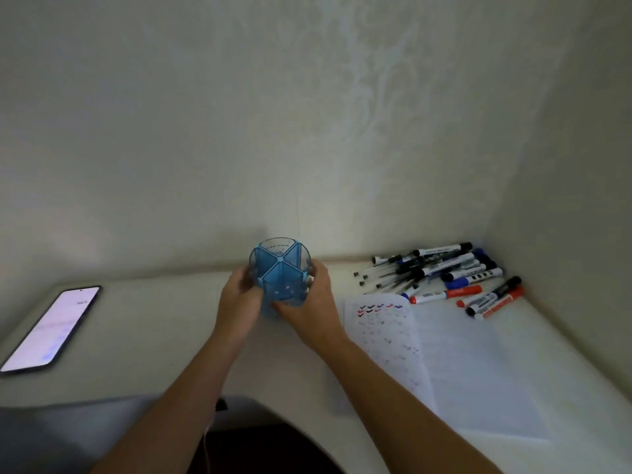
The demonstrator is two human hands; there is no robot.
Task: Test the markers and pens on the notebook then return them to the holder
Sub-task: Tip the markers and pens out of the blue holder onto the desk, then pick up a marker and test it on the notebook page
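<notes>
A blue translucent holder [280, 268] with inner dividers stands near the back wall, with no pens inside. My left hand [239, 299] grips its left side and my right hand [313, 302] grips its right side and lower front. An open notebook [455, 364] with red, black and blue tick marks on its left page lies to the right. Behind it a pile of markers and pens [441, 268] lies loose on the table. Red markers [444, 295] and a black one [496, 295] rest on the notebook's top edge.
A phone [51, 328] with a lit screen lies at the far left of the white table [154, 319]. Walls close the back and the right side. The table's front edge curves in near my arms.
</notes>
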